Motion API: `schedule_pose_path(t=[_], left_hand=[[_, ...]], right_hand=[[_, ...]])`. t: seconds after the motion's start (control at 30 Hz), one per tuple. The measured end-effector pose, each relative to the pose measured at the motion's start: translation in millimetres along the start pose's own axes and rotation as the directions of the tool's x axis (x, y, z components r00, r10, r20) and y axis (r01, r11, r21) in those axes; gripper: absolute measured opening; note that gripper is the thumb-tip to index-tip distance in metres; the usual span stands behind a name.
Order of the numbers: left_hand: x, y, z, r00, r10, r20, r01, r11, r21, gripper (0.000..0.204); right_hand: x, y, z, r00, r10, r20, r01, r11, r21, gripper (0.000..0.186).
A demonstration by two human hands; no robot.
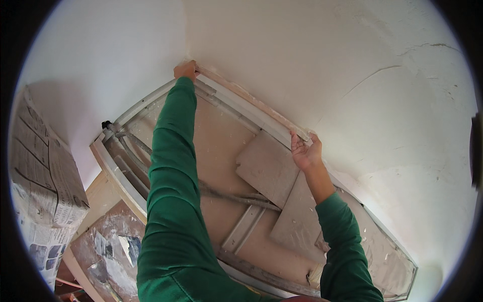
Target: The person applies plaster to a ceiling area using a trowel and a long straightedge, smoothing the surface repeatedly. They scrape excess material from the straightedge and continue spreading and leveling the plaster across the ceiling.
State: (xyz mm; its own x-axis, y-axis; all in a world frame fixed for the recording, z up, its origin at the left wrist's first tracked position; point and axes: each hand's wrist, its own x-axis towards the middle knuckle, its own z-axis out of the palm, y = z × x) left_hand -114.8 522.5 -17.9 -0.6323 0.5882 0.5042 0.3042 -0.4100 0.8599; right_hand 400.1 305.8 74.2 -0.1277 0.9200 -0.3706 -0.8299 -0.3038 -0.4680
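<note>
A long, thin, pale wooden strip (pixel 251 99) lies along the foot of the wall, slanting from the corner down to the right. At its far end, in the corner, my left hand (pixel 185 69) is closed on it. My right hand (pixel 306 152) holds the nearer end between thumb and fingers, with the palm partly turned toward me. Just below the strip runs a whitish rail (pixel 241 108), part of a frame around a dusty tan panel (pixel 221 126). My left forearm crosses over that panel and hides part of it.
Loose flat boards (pixel 269 163), a metal channel (pixel 244 229) and grey cable (pixel 133 146) lie inside the frame. At left stands a box-like thing covered in newspaper (pixel 48 176). Below it is a board smeared with white filler (pixel 118 267), with scrapers on it. The wall (pixel 372 80) has cracks.
</note>
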Motion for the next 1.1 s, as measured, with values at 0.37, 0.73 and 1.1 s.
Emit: schedule_pose_path(t=[0.37,0.73,1.1], left_hand=[[29,177,41,0.904,-0.417,0.093,0.386,0.701,-0.6,0.044],[106,220,-8,0.947,0.314,0.065,-0.289,0.923,-0.253,0.027],[107,392,-57,0.975,-0.204,0.092,0.211,0.706,-0.676,0.026]], right_hand=[[-26,-47,54,0.984,-0.103,0.145,0.101,0.995,0.025,0.044],[-67,-56,121,0.927,-0.14,0.348,0.169,0.984,-0.053,0.045],[-142,-84,191,0.786,-0.273,0.554,0.368,0.928,-0.065,0.047]])
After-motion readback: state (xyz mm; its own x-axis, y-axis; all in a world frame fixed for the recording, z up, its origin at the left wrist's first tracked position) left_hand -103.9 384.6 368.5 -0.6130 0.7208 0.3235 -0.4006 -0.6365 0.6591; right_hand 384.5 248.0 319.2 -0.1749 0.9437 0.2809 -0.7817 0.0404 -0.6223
